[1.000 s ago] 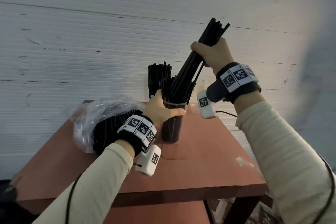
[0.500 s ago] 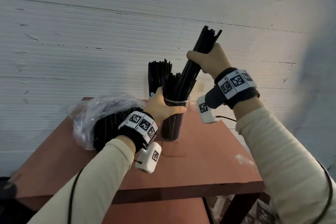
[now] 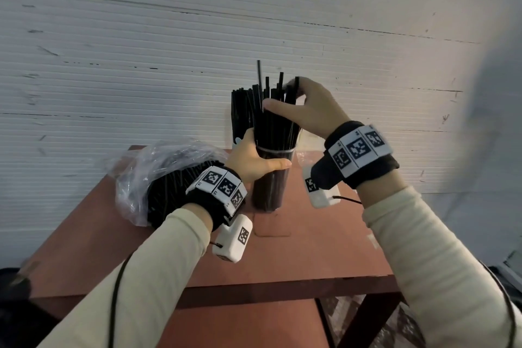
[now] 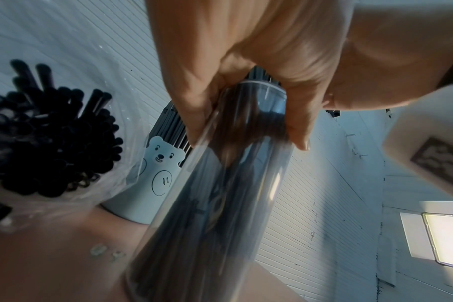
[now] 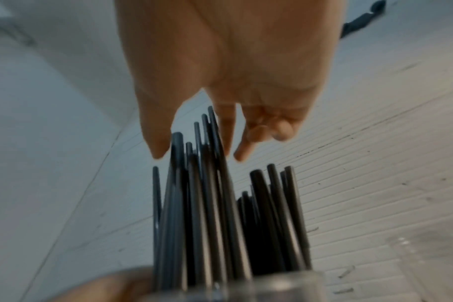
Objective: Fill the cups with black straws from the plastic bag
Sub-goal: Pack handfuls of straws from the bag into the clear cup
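The left hand (image 3: 255,162) wraps around the clear cup (image 3: 269,178) near its rim, upright mid-worktop (image 3: 310,248). The right hand (image 3: 310,113) hovers above, fingers loosely spread, touching the straws' (image 3: 275,118) tops. The plastic bag (image 3: 158,178) lies near the left edge.

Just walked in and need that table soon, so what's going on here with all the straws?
A person is loading black straws into cups. The left hand grips a clear cup standing on the red table, already packed with straws. The right hand is at the straw tops with loosely spread fingers, seemingly settling them. A bear-printed cup behind is also full of straws. The plastic bag on the left holds plenty more.
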Motion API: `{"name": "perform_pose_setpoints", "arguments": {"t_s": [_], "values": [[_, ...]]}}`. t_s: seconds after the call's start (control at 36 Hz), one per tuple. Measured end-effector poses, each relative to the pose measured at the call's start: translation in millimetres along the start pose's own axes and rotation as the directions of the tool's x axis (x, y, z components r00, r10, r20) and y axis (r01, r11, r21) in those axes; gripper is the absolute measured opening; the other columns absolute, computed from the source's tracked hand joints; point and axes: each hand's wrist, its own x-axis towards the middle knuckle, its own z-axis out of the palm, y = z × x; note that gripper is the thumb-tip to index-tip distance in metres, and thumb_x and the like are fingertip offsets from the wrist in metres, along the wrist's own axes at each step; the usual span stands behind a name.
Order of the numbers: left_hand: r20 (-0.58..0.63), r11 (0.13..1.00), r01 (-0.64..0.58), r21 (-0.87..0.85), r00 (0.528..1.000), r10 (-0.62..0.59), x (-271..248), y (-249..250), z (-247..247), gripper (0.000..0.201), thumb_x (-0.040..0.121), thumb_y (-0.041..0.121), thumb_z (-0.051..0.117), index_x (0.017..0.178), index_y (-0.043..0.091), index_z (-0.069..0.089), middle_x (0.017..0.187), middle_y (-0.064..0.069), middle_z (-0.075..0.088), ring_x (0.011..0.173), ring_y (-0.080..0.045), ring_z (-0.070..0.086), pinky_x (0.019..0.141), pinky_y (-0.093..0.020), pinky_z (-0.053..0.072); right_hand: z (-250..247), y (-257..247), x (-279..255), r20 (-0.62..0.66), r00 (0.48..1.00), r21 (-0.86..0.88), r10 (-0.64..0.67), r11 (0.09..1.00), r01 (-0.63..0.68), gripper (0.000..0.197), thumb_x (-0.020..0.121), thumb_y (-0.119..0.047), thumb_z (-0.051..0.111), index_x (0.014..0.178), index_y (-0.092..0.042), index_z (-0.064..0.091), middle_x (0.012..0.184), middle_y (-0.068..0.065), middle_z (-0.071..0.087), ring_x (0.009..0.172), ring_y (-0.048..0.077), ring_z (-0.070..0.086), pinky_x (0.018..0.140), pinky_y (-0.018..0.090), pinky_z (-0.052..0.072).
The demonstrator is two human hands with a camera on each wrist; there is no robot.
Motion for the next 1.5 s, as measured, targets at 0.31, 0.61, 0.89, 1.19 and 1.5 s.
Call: {"name": "perform_pose_setpoints", "arguments": {"t_s": [0.31,0.61,0.89,1.19,1.5], "values": [[-0.008,1.000,-0.003,0.028,1.000,0.004,0.9,-2.2,-0.1,0.088,0.062,0.038,0.089,0.135,0.019,0.041,0.124,0.003,0.061,0.116,-0.017,0.057,0.104,-0.040,0.045,27.7,19.1,-5.5,0.054,0.937,-0.135,-0.344,0.928,0.348,0.032,0.102,-0.024,0.041,0.112,-0.006,0.065,0.117,0.008,0.064,0.108,0.019,0.058,0.099,0.025,0.042],[-0.021,0.999,-0.029,0.018,0.999,0.030,0.4,-2.7,0.3,0.093,0.063,0.039,0.089,0.138,0.017,0.040,0.130,0.000,0.059,0.121,-0.018,0.055,0.105,-0.039,0.044,23.2,5.8,16.3,-0.022,0.937,-0.033,-0.350,0.937,0.349,0.052,0.097,-0.037,0.050,0.144,-0.015,0.041,0.151,0.003,0.034,0.139,0.015,0.033,0.112,0.025,0.026],[-0.004,1.000,-0.019,-0.024,1.000,0.019,-1.6,-2.7,0.1,0.088,0.062,0.035,0.088,0.135,0.015,0.043,0.125,0.000,0.061,0.115,-0.017,0.058,0.102,-0.040,0.047,31.6,3.3,14.4,0.059,0.931,-0.179,-0.360,0.914,0.364,0.021,0.093,-0.021,0.055,0.103,-0.011,0.071,0.134,0.001,0.045,0.103,0.017,0.056,0.086,0.027,0.045],[-0.019,0.997,-0.028,-0.076,0.999,0.027,-0.3,-4.3,3.9,0.090,0.065,0.032,0.089,0.137,0.015,0.038,0.126,0.001,0.059,0.117,-0.015,0.056,0.104,-0.034,0.044,23.0,11.2,-14.0,0.085,0.942,-0.140,-0.324,0.932,0.334,0.035,0.102,-0.025,0.041,0.131,-0.013,0.056,0.133,0.004,0.057,0.120,0.019,0.054,0.103,0.029,0.041],[0.036,0.978,-0.061,-0.200,0.997,0.070,-5.3,1.5,3.4,0.091,0.060,0.027,0.091,0.136,0.017,0.041,0.123,0.005,0.060,0.116,-0.009,0.057,0.105,-0.041,0.045,30.2,2.7,-22.1,0.150,0.927,-0.275,-0.345,0.886,0.374,0.043,0.101,-0.037,0.038,0.136,-0.017,0.052,0.140,0.002,0.052,0.130,0.019,0.046,0.111,0.035,0.032]]}}
